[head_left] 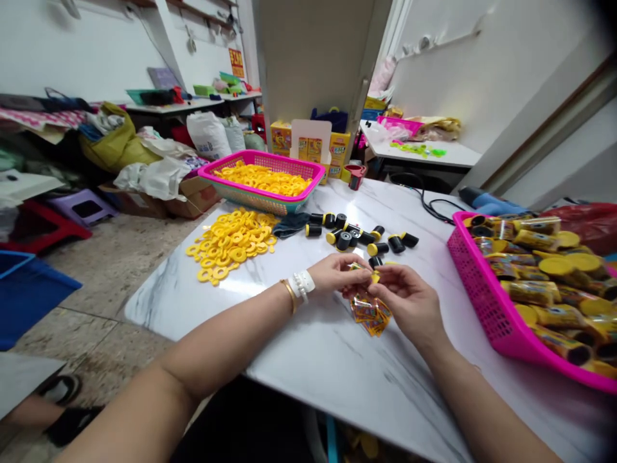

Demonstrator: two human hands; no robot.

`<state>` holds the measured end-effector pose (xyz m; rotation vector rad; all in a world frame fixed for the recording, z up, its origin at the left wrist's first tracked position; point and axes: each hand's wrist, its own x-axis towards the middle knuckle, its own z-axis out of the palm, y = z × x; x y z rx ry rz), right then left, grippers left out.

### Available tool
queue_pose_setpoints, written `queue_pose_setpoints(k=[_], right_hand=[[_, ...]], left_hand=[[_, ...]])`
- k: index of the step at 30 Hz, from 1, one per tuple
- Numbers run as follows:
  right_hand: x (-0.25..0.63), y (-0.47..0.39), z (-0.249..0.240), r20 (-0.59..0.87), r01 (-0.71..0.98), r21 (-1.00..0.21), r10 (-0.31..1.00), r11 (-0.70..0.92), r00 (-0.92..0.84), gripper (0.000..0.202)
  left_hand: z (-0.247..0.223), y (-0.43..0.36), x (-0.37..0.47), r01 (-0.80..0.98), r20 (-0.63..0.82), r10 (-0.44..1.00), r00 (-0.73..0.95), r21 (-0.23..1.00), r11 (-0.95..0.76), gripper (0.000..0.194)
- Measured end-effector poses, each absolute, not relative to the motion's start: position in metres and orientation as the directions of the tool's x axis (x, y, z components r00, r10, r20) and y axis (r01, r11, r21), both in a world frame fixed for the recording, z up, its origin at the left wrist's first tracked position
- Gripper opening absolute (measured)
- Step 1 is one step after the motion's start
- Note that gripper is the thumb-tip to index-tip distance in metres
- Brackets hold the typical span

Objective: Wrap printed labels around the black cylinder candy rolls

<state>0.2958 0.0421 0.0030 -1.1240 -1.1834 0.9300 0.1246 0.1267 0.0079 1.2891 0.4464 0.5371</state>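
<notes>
My left hand [341, 275], with a white bead bracelet and a gold bangle at its wrist, is closed, its fingertips meeting my right hand over the table. What lies inside its fingers is mostly hidden. My right hand [409, 299] pinches a small yellow piece [375, 277] between thumb and fingers. Just below both hands lies a pile of glossy orange printed labels [371, 315]. Beyond the fingertips stand and lie several black cylinders [344, 241], some with yellow ends. Flat yellow rings [236, 241] are heaped to the left.
A pink basket [482, 296] of printed yellow cylinders stands at right. Another pink-rimmed basket [263, 193] holds more yellow rings. A dark cloth [290, 224], a red tape roll [355, 175] and yellow printed boxes [339, 154] are on the white marbled table [308, 360].
</notes>
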Motion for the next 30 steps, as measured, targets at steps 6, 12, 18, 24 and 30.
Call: queue_pose_setpoints(k=[6,12,18,24,30], right_hand=[[0.306,0.046,-0.003,0.193,-0.036,-0.981,0.981,0.193,-0.019,0.022],[0.307,0.043,0.001,0.317,0.037,-0.948,0.948,0.317,0.006,0.020],[0.300,0.038,0.002,0.416,0.090,-0.908,0.905,0.408,0.087,0.011],[0.299,0.032,0.005,0.386,0.144,-0.915,0.921,0.376,0.046,0.016],[0.287,0.029,0.007,0.470,0.239,-0.870,0.872,0.431,0.137,0.006]], left_hand=[[0.008,0.127,0.123,-0.086,-0.132,0.494,0.859,0.915,0.394,0.058],[0.008,0.123,0.124,-0.154,-0.070,0.520,0.851,0.914,0.374,0.054],[0.004,0.119,0.129,-0.161,-0.096,0.470,0.877,0.864,0.477,0.062],[0.002,0.115,0.131,-0.214,-0.094,0.464,0.881,0.795,0.568,0.045],[0.000,0.105,0.137,-0.164,-0.221,0.460,0.860,0.734,0.659,0.060]])
